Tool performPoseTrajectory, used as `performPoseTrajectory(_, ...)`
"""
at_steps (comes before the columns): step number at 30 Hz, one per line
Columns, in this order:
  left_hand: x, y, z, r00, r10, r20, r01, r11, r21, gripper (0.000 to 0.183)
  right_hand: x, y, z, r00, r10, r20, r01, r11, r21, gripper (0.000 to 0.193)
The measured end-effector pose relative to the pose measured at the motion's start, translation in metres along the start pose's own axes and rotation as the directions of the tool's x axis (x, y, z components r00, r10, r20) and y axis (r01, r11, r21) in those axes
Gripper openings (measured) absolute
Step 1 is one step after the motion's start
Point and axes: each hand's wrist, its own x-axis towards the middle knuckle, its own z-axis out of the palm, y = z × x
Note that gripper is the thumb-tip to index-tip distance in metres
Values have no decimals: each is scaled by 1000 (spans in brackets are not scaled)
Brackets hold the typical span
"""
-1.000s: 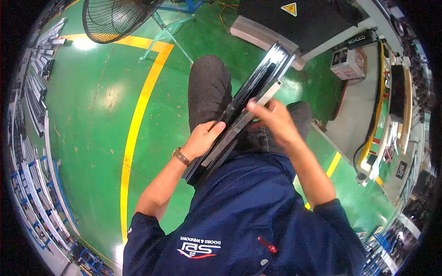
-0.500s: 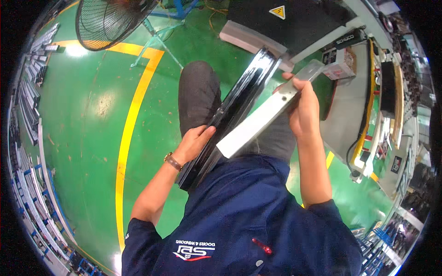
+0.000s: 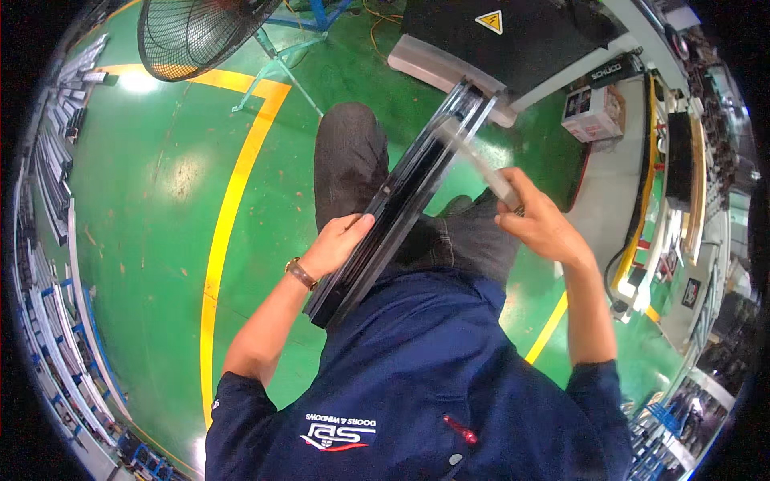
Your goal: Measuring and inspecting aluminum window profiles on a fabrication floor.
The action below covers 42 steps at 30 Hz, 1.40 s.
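Observation:
A long, glossy black grooved profile (image 3: 401, 192) lies slanted in front of me, its near end by my waist and its far end up toward the dark machine. My left hand (image 3: 341, 243) holds its near half, the thumb on top and most of the fingers hidden at the side. My right hand (image 3: 539, 216) is closed round one end of a pale, narrow bar (image 3: 485, 170). Motion blurs the bar, and its far tip points up-left, over or against the profile's upper part; whether they touch I cannot tell.
A black-topped machine (image 3: 521, 56) with a warning sign stands ahead, a standing fan (image 3: 204, 36) at the far left. On the right are a cardboard box (image 3: 593, 112) and a grey bench (image 3: 613, 184). Metal profiles (image 3: 56, 172) are stacked along the left, beyond a yellow floor line (image 3: 224, 240).
My right hand has moved down and right, and the bar has swung from lying toward my waist to pointing up-left across the profile. My left hand keeps its hold with little movement.

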Motion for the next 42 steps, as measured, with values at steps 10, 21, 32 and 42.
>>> performPoseTrajectory(10,0,-11,1,1000,10,-9,-10,998,-64,77,35,-34,40,791,-483,375,574,379,-726,45)
performPoseTrajectory(21,1,-10,-1,997,77,32,-75,995,-62,70,71,-38,53,741,-472,477,658,373,-654,35)
performPoseTrajectory(32,3,-15,-3,993,101,54,-96,991,-89,68,100,-28,83,615,-664,426,741,300,-601,33)
performPoseTrajectory(42,2,-3,-6,995,49,88,-42,996,-78,63,112,-7,91,645,-689,330,721,407,-561,23)
